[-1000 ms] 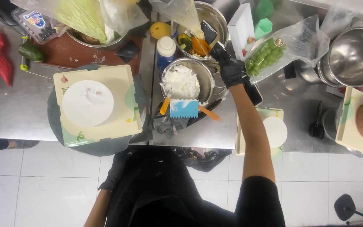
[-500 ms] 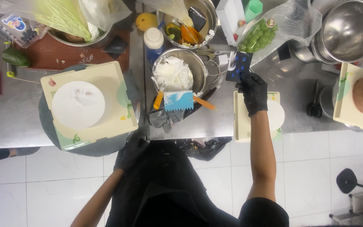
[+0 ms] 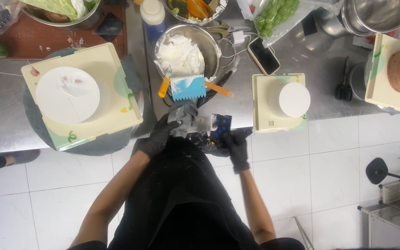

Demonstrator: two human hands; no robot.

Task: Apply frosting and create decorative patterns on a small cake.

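My right hand (image 3: 238, 149) is now down from the grapes (image 3: 274, 14), both hands gripping one dark packet (image 3: 218, 127); left hand (image 3: 159, 137) is also touching one cloth (image 3: 184, 115).

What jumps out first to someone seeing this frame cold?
The black-gloved left hand and right hand meet at the counter edge over a grey cloth. Just above stands a steel bowl of white cream, with a blue toothed scraper against it. Left of that, a round white cake sits on a cream board.
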